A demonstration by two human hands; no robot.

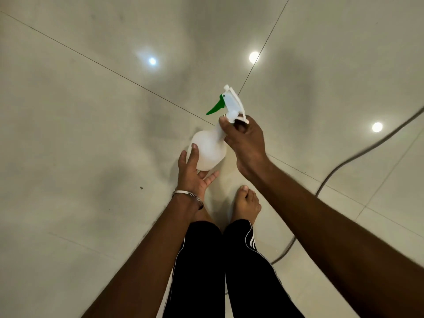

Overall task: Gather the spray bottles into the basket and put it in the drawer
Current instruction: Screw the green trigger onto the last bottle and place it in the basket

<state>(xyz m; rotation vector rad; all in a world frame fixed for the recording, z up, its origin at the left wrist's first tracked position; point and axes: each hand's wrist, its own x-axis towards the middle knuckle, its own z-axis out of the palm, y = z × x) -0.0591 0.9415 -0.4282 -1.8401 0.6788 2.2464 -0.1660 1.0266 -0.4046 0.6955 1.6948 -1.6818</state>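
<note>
Spray bottle [210, 148] in both hands, R hand [246, 143] at neck, L hand [193, 173] under base

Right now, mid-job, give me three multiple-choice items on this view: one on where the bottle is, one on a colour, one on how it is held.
1. Where is the translucent white plastic spray bottle?
A. Lying on the tiled floor
B. Held in the air above the glossy tiled floor
C. Standing in a basket

2. What colour is the bottle's trigger lever?
A. Green
B. Red
C. Blue

3. How is the bottle held?
A. By one hand only
B. By no hand
C. Right hand at the neck, left hand under the body

Answers:
1 B, it hangs between both hands with the floor and a bare foot below it.
2 A, the lever under the white spray head is green.
3 C, right fingers close round the neck while the left palm cups the base.
</note>
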